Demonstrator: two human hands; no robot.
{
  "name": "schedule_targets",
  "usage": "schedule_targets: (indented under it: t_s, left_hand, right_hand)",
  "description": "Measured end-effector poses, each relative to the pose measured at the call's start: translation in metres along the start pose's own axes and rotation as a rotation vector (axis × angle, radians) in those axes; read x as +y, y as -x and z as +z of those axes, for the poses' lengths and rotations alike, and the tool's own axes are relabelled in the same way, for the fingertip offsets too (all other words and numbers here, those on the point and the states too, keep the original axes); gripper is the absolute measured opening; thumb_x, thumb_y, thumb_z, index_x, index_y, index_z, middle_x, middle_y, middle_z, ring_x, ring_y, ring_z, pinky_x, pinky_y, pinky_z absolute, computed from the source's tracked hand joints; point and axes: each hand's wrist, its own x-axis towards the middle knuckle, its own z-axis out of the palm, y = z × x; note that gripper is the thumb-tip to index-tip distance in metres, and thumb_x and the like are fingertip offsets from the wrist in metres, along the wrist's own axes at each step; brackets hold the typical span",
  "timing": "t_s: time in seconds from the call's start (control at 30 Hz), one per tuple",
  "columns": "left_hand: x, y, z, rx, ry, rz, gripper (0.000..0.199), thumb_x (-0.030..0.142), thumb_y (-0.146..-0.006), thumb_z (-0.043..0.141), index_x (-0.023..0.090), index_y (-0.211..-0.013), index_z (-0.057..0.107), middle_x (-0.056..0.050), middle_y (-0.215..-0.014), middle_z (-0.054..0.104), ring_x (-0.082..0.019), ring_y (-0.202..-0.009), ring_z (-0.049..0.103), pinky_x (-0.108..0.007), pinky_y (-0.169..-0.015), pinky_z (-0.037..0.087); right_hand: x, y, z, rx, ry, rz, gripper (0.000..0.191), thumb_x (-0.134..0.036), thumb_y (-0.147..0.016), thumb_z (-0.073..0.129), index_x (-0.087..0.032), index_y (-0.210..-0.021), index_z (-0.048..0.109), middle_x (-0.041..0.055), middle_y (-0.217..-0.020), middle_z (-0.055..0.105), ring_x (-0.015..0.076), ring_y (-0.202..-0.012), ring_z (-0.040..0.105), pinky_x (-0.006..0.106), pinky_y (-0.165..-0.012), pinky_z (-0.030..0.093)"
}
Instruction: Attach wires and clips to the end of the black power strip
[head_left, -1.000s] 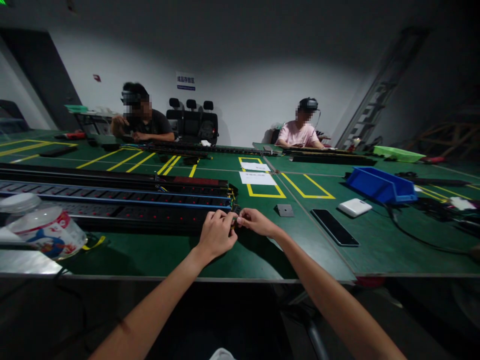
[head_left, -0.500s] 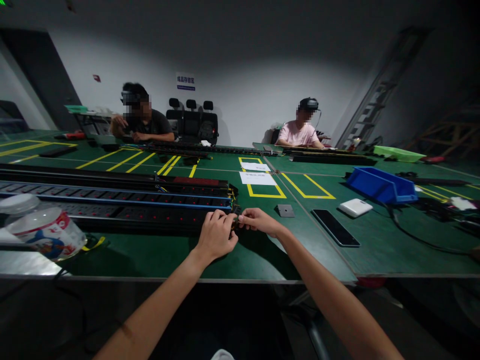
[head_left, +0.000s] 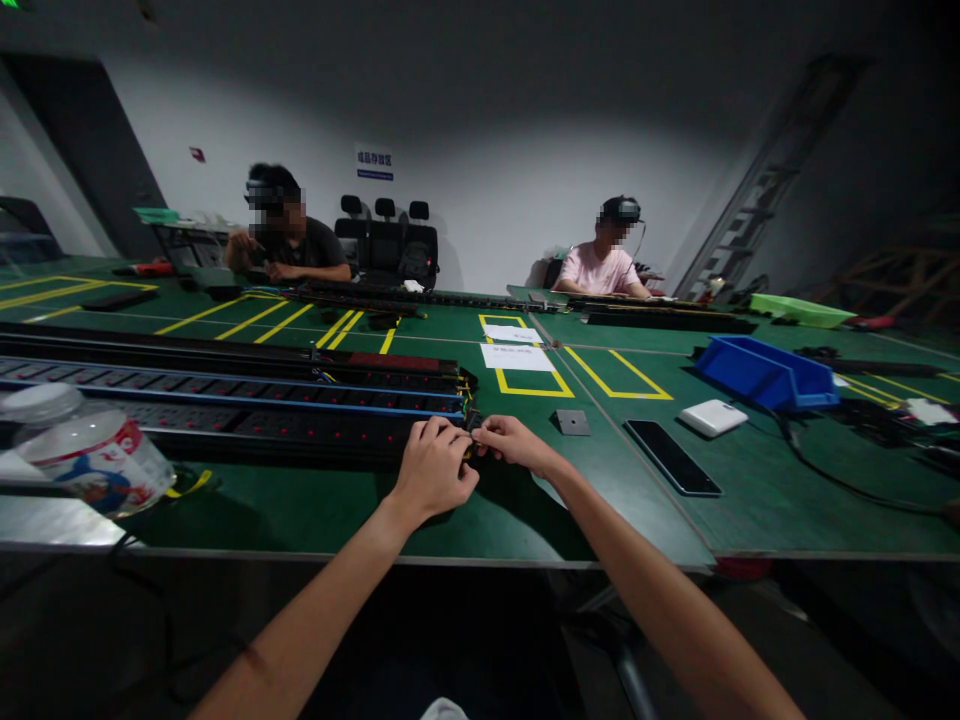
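Note:
Long black strips with rows of red-marked sockets (head_left: 300, 428) lie on the green table (head_left: 300, 520), with yellow wires at their right end (head_left: 466, 385). My left hand (head_left: 435, 468) rests over the right end of the nearest strip, fingers curled round it. Just to its right, my right hand (head_left: 510, 442) pinches at the strip's end with thumb and forefinger; what lies between its fingertips is too small to make out. A small grey metal plate (head_left: 572, 422) lies to the right of my right hand.
A plastic jar (head_left: 101, 465) stands at the left. To the right lie a phone (head_left: 671, 457), a white box (head_left: 712, 417) and a blue bin (head_left: 765, 373). Paper sheets (head_left: 516, 357) lie beyond my hands. Two people (head_left: 289, 240) (head_left: 598, 265) sit across the table.
My right hand has shifted very slightly left, closer to my left hand. My left hand stays on the strip's end.

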Motion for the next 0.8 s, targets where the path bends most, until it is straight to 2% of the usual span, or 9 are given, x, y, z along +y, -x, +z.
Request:
schedule_targets:
  t_s: [0.23, 0.47, 0.8]
  left_hand:
    - [0.0014, -0.0022, 0.0009, -0.003, -0.004, -0.011, 0.029, 0.021, -0.075, 0.059, 0.019, -0.101, 0.071, -0.009, -0.102, 0.071, -0.030, -0.107, 0.052, -0.049, -0.091, 0.039]
    - [0.0008, -0.0014, 0.0008, -0.007, -0.007, -0.003, 0.033, 0.020, -0.074, 0.059, 0.019, -0.106, 0.070, -0.008, -0.110, 0.071, -0.030, -0.108, 0.052, -0.048, -0.092, 0.039]
    - [-0.0020, -0.0033, 0.0046, -0.021, 0.003, 0.005, 0.028, 0.020, -0.075, 0.059, 0.021, -0.099, 0.073, -0.008, -0.106, 0.072, -0.029, -0.108, 0.052, -0.049, -0.093, 0.038]
  right_hand:
    - [-0.0015, 0.0010, -0.0003, -0.028, 0.000, 0.020, 0.035, -0.052, -0.083, 0.065, -0.018, -0.080, 0.054, 0.0040, -0.074, 0.067, 0.0085, -0.053, 0.049, 0.017, -0.040, 0.028]
    - [-0.0016, -0.0003, 0.0003, -0.020, -0.002, 0.017, 0.030, -0.046, -0.085, 0.064, -0.018, -0.080, 0.055, 0.0031, -0.073, 0.066, 0.0085, -0.053, 0.049, 0.017, -0.041, 0.031]
    - [0.0033, -0.0034, 0.0007, -0.017, 0.015, -0.043, 0.031, -0.047, -0.085, 0.064, -0.018, -0.078, 0.057, 0.0023, -0.073, 0.065, 0.0088, -0.053, 0.050, 0.019, -0.045, 0.037]
